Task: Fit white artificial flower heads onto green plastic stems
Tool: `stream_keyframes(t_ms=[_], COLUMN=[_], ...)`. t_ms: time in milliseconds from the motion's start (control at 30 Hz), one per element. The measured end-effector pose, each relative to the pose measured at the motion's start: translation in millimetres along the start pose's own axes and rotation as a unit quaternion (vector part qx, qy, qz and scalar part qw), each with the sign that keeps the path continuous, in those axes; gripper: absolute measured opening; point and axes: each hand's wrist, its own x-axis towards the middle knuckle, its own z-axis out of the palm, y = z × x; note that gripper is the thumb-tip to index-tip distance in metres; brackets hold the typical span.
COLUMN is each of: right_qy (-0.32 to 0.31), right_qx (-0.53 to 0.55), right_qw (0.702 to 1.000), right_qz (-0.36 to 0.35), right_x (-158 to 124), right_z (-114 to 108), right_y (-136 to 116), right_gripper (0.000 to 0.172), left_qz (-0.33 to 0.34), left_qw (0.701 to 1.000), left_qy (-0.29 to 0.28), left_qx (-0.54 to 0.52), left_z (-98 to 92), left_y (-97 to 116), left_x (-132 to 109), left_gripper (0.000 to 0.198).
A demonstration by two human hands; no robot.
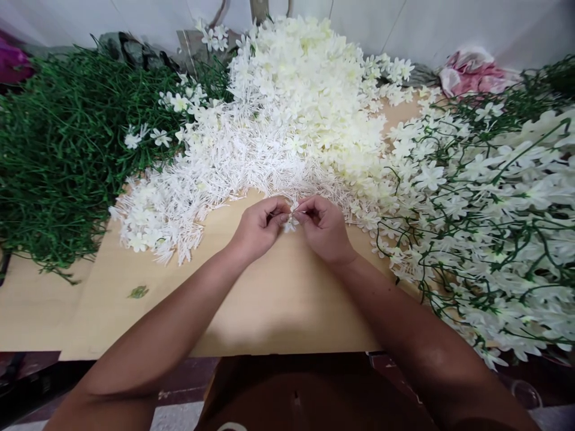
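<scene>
My left hand (pixel 264 222) and my right hand (pixel 322 224) meet at the middle of the table, their fingertips pinched together on a small white artificial flower (pixel 290 224). Its petals point down toward me; the fingers cover part of it. Just beyond my hands spreads a band of thin white stamen-like pieces (pixel 269 155). Behind it rises a tall heap of cream-white flower heads (pixel 309 78).
Green plastic stems (pixel 81 149) are piled at the left. At the right lie flowers joined to green stems (pixel 498 221). A pink and white bag (pixel 469 72) sits against the wall (pixel 440 30). A small green scrap (pixel 138 291) lies on the tan tabletop (pixel 278 305).
</scene>
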Motion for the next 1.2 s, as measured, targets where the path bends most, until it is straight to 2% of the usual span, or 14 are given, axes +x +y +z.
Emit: stream_keyframes(t_ms=[67,200,400,533,667,767,800,867,933,1033,1200], right_qy=[-0.004,-0.003,-0.006,-0.002,-0.022,-0.036,-0.037,-0.026,-0.009,-0.005,-0.019], right_qx=[0.037,0.109,0.15,0.17,0.155,0.123,0.114,0.105,0.105,0.107,0.09], right_qw=[0.999,0.993,0.984,0.978,0.981,0.988,0.989,0.991,0.992,0.992,0.993], right_qz=[0.026,0.051,0.099,0.12,0.117,0.09,0.084,0.076,0.074,0.073,0.077], right_x=[1.1,2.5,0.9,-1.3,-2.5,-3.1,-3.2,-2.8,-2.0,-1.7,-5.6], right_z=[-0.1,0.4,1.3,2.2,0.5,-4.2,-6.1,-9.6,-11.9,-12.2,-12.2], right_y=[-0.8,-3.0,-7.1,-10.4,-10.7,-10.1,-10.1,-10.2,-10.4,-9.8,-8.6], right_gripper=[0.006,0.008,0.017,0.023,0.022,0.015,0.013,0.011,0.011,0.012,0.013], left_qz=[-0.016,-0.048,-0.062,-0.043,-0.037,0.03,0.066,0.129,0.153,0.16,0.156], left_qw=[0.999,0.991,0.99,0.994,0.998,0.996,0.986,0.947,0.907,0.887,0.89], left_qy=[0.001,0.011,0.002,-0.001,-0.026,-0.041,-0.047,-0.078,-0.114,-0.126,-0.071], left_qx=[-0.048,-0.123,-0.13,-0.102,-0.038,0.079,0.143,0.283,0.374,0.414,0.422], left_z=[-0.1,0.4,0.6,5.0,5.4,-3.5,-7.5,-14.6,-17.6,-12.2,-2.0], left_y=[0.7,2.6,5.8,4.9,3.4,7.1,9.1,12.5,13.9,12.9,22.8], left_x=[0.9,3.7,2.8,0.9,-0.2,-4.7,-6.8,-10.8,-12.1,-4.3,37.5], left_gripper=[0.001,0.013,0.015,0.006,0.004,0.006,0.009,0.018,0.018,0.019,0.018])
